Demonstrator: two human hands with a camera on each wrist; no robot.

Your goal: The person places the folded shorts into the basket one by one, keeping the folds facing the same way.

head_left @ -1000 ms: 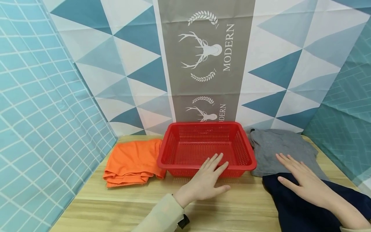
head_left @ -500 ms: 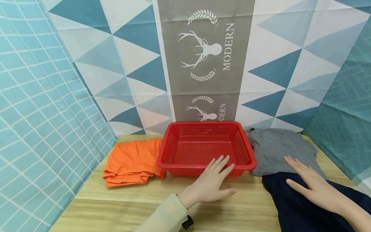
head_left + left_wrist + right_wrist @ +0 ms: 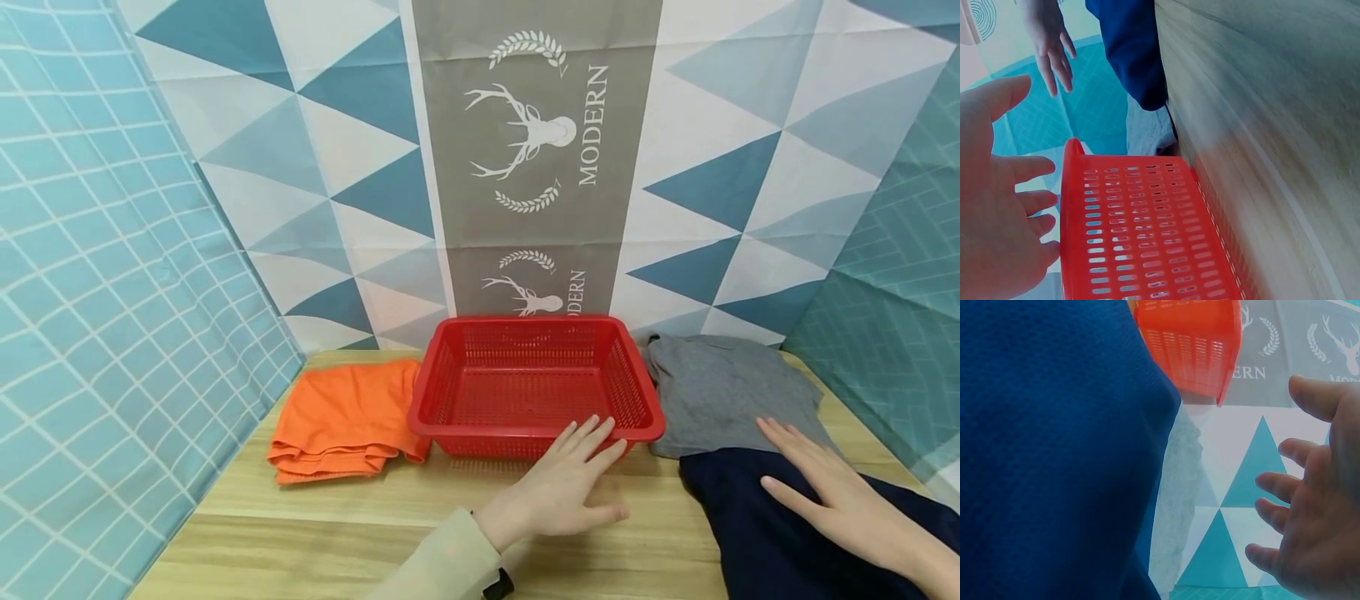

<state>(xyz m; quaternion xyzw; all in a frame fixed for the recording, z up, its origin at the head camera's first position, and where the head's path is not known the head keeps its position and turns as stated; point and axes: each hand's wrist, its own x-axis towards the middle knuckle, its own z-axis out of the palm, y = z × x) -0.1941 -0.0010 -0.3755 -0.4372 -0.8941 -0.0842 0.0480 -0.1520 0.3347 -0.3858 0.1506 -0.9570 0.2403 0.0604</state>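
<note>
My left hand [image 3: 557, 492] hovers palm down by the front rim of a red plastic basket [image 3: 442, 431], its fingers spread and holding nothing. In the left wrist view, the fingertips [image 3: 1041, 201] are close to the basket's rim; whether they touch it I cannot tell. Over a dark navy folded cloth [image 3: 738, 508] at the right is my right hand [image 3: 840, 504], fingers extended. A gap shows between that hand and the navy cloth [image 3: 1054, 450] in the right wrist view. The basket's inside looks bare.
Left of the basket lies a folded orange garment [image 3: 345, 421]. A grey folded garment [image 3: 727, 392] lies to the basket's right, partly behind the navy cloth. Patterned hangings [image 3: 525, 208] stand behind the wooden table [image 3: 300, 542], with others at both sides.
Both hands have drifted a little to the right and toward the table's near edge. The basket and the cloths have stayed in place.
</note>
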